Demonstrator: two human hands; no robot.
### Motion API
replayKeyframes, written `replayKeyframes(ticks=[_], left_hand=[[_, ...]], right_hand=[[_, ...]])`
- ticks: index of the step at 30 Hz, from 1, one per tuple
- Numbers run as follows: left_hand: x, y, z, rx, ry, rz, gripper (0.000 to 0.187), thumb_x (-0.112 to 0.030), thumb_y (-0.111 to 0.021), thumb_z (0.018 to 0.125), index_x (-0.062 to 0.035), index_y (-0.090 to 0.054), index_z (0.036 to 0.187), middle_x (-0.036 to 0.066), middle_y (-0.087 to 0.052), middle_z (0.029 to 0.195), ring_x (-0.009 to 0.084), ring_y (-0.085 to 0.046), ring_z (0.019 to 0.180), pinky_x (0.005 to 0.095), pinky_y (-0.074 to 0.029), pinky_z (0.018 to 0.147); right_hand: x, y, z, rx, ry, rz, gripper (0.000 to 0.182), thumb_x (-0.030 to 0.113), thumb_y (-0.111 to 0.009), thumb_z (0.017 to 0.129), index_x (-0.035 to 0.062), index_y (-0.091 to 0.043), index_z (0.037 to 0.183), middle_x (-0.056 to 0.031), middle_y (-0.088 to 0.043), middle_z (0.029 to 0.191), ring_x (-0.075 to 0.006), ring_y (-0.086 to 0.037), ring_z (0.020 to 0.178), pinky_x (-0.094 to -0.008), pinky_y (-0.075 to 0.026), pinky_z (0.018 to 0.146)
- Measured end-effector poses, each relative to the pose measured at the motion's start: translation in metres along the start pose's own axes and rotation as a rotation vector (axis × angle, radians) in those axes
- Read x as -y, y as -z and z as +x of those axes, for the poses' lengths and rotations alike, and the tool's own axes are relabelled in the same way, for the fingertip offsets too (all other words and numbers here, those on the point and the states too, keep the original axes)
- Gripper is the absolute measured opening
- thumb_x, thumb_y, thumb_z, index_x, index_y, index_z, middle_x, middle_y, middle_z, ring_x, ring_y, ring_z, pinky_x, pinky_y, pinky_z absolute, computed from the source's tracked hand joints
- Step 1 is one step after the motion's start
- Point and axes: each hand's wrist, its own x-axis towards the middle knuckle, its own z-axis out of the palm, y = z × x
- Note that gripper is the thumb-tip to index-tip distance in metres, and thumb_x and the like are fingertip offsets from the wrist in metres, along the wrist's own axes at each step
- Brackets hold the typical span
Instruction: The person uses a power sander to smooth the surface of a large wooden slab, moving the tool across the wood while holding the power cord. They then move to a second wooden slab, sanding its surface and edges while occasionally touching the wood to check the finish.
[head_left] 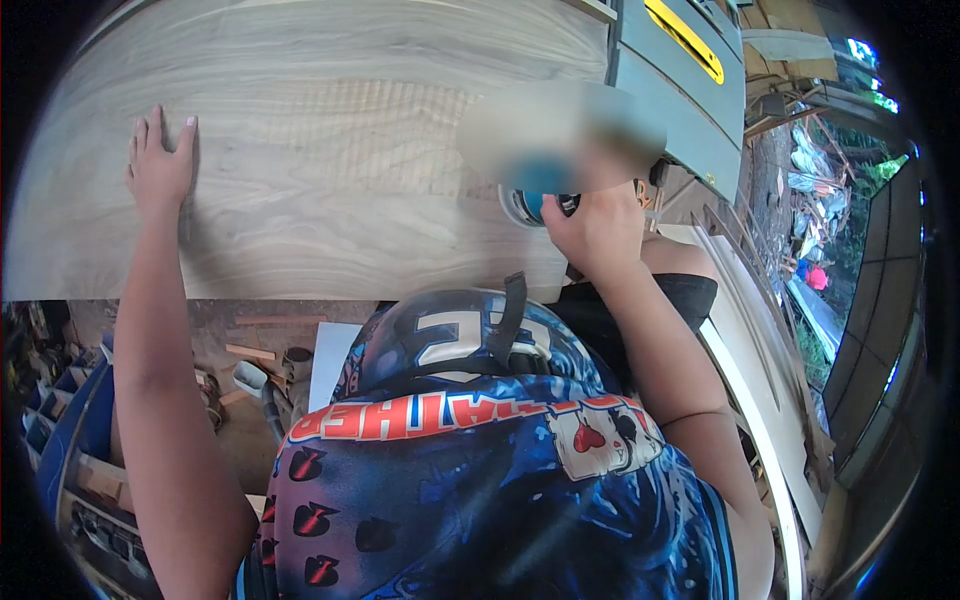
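Teal tool (534,206) in right hand (603,222), left hand (161,168) palm-down on board (330,190).

Workshop: wood panel (330,190), long boards (765,350) (wood scraps (250,352) below).

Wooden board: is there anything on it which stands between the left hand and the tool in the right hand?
Nothing visible stands between the left hand and the tool in the right hand, only board surface. A blur hides part of the tool.
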Motion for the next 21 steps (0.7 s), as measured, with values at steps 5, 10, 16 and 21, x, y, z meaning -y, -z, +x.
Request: replayKeyframes(ticks=[5, 10, 16, 21], left_hand=[[-0.003, 0.004, -0.001, 0.001, 0.001, -0.015, 0.081, -0.073, -0.054, 0.102, -0.0297, -0.041, 0.169, 0.01, -0.034, 0.178, 0.0346, -0.03, 0.164, 0.0602, -0.022, 0.131], [0.01, -0.012, 0.006, -0.012, -0.044, -0.067, 0.082, -0.071, -0.056, 0.101, -0.0256, -0.043, 0.169, 0.013, -0.036, 0.177, 0.0337, -0.031, 0.164, 0.056, -0.024, 0.131], [0.007, -0.008, 0.005, 0.005, -0.074, -0.104, 0.08, -0.067, -0.056, 0.104, -0.0223, -0.043, 0.169, 0.015, -0.037, 0.176, 0.0348, -0.032, 0.163, 0.053, -0.027, 0.131], [0.018, -0.016, 0.01, -0.02, -0.096, -0.134, 0.078, -0.065, -0.055, 0.105, -0.0217, -0.043, 0.169, 0.016, -0.037, 0.175, 0.0348, -0.033, 0.163, 0.0521, -0.027, 0.131]], right_hand=[[0.016, -0.003, 0.005, 0.015, 0.021, 0.041, 0.058, 0.024, -0.084, 0.082, 0.0189, -0.067, 0.138, -0.0139, -0.067, 0.122, -0.0376, -0.068, 0.11, -0.0475, -0.059, 0.092], [0.044, -0.01, 0.021, 0.019, 0.119, 0.141, 0.056, 0.023, -0.085, 0.08, 0.0167, -0.068, 0.132, -0.0155, -0.067, 0.121, -0.0378, -0.067, 0.111, -0.0479, -0.059, 0.094], [0.091, -0.023, 0.049, 0.142, 0.182, 0.146, 0.052, 0.021, -0.083, 0.08, 0.0145, -0.067, 0.129, -0.017, -0.067, 0.118, -0.0375, -0.068, 0.109, -0.0476, -0.06, 0.092], [0.106, -0.017, 0.045, 0.08, 0.198, 0.222, 0.031, 0.016, -0.066, 0.091, 0.0123, -0.069, 0.122, -0.0201, -0.068, 0.114, -0.0402, -0.069, 0.108, -0.0516, -0.061, 0.087]])
